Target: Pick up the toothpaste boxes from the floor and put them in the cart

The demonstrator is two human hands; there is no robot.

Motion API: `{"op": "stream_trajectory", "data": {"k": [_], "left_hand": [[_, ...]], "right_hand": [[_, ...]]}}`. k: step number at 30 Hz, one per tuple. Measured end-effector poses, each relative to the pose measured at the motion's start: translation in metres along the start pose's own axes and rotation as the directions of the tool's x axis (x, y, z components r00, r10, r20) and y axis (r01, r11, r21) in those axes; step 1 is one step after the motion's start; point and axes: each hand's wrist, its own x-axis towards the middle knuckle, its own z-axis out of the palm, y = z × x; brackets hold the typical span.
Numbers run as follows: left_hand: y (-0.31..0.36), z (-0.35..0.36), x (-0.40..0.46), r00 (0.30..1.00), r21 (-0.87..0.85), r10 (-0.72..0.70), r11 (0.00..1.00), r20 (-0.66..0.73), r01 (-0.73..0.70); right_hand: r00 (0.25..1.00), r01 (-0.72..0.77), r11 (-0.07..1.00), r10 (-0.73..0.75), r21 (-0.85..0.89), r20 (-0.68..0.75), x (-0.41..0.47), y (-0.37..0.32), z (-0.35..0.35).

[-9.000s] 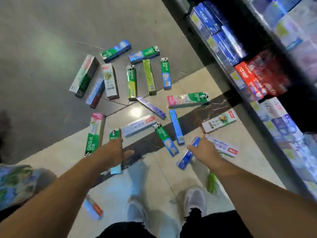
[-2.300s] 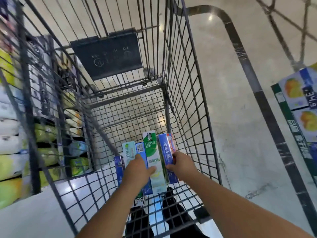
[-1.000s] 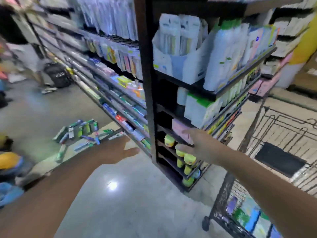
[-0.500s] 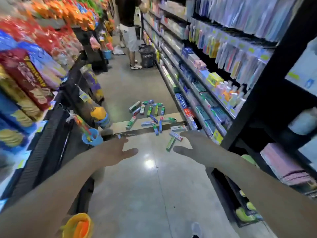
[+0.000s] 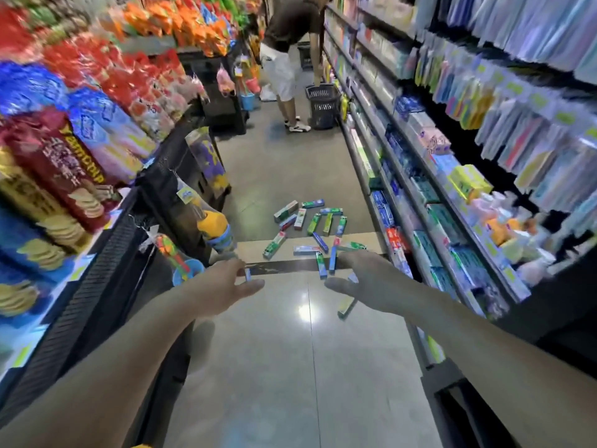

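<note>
In the head view both bare arms reach forward over a glossy, pale tiled floor [image 5: 290,367] that mirrors a ceiling light just below the fingertips. The left hand [image 5: 223,287] is held flat with its fingers straight and spread, thumb out toward the middle, and it holds nothing. The right hand [image 5: 365,279] likewise has its fingers loosely extended and parted, empty. Beyond the fingertips of both hands lie the toothpaste boxes [image 5: 310,231], long slim cardboard cartons with printed green, blue, white and red faces, scattered flat across the seam where the pale tile meets duller grey flooring and a dark stone strip. Their long axes point many ways: several in the far cluster run roughly parallel, pointing away from the hands, while others lie crosswise or slanted. One green carton [image 5: 346,307] lies apart, just under the right fingers, angled diagonally. Left of the left hand stands a black perforated metal rack [image 5: 97,286] holding shiny crinkled snack bags. Right of the right hand run shelves [image 5: 452,205] of boxed and hanging goods. Far past the boxes, a person [image 5: 287,59] bends over a dark plastic basket [image 5: 323,105].
</note>
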Motion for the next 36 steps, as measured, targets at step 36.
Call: {"op": "stream_trajectory", "data": {"k": [36], "left_hand": [[-0.088,-0.172,0.543,0.962,0.017,0.087,0.995,0.259,-0.095]], "right_hand": [[0.935,-0.323,0.945,0.327,-0.051,0.141,0.515,0.069,-0.065]]}}
